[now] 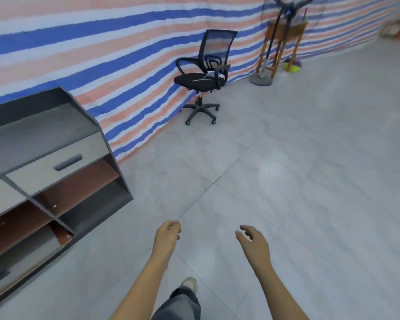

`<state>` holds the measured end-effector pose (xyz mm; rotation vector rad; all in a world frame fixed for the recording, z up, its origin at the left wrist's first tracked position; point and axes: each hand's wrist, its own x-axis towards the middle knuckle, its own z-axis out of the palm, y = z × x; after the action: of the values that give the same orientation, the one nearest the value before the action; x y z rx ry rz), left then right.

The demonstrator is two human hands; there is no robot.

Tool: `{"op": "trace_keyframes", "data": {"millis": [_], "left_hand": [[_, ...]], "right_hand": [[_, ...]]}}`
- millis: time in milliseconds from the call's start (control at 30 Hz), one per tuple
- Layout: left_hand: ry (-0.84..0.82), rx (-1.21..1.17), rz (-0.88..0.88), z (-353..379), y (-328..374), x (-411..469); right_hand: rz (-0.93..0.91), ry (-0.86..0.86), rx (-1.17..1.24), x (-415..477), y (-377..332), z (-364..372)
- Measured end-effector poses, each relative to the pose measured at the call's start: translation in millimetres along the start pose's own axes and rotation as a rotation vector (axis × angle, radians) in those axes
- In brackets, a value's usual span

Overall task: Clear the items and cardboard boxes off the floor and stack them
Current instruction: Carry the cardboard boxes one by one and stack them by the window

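Two hands: left hand [168, 236], right hand [254, 241], loosely curled, empty. One black mesh chair [202, 80] at twelve o'clock; one boxy grey cabinet [39, 137] at nine.

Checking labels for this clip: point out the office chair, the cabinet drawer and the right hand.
office chair [199, 81], head view, on the black seat.
cabinet drawer [68, 162], head view, on its dark handle.
right hand [253, 241], head view, on the back of the hand.
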<state>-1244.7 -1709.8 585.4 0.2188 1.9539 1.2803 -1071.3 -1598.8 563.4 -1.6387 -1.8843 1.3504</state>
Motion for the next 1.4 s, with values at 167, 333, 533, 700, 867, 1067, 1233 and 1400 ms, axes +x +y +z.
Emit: {"op": "trace_keyframes", "data": {"millis": [167,333,533,700,867,1067,1233,1400], "left_hand": [[-0.01,-0.043,0.018,-10.7,50.0,70.3],[-0.037,-0.081,-0.03,-14.6,82.7,136.4],[-0.114,-0.009,-0.161,24.6,93.7,191.6],[-0.313,0.123,-0.152,101.9,114.0,207.6],[-0.441,0.229,-0.079,178.8,144.7,221.7],[-0.446,0.284,0.06,282.5,208.3,257.3],[-0.438,0.263,0.149,366.6,257.3,278.7],[-0.554,0.369,0.046,441.7,255.9,287.4]], "right_hand": [[0.054,0.061,0.015,46.5,-33.9,17.2],[0.129,0.135,0.035,87.7,-63.9,27.5],[0.307,0.237,0.005,93.3,-49.2,13.9],[0.449,0.373,0.037,113.7,-27.0,-18.5],[0.465,0.478,0.092,162.4,-12.5,-56.3],[0.418,0.578,0.193,283.1,-6.0,-154.6],[0.291,0.608,0.247,361.5,-22.4,-227.2],[0.384,0.544,0.246,387.3,0.8,-247.4]]}}
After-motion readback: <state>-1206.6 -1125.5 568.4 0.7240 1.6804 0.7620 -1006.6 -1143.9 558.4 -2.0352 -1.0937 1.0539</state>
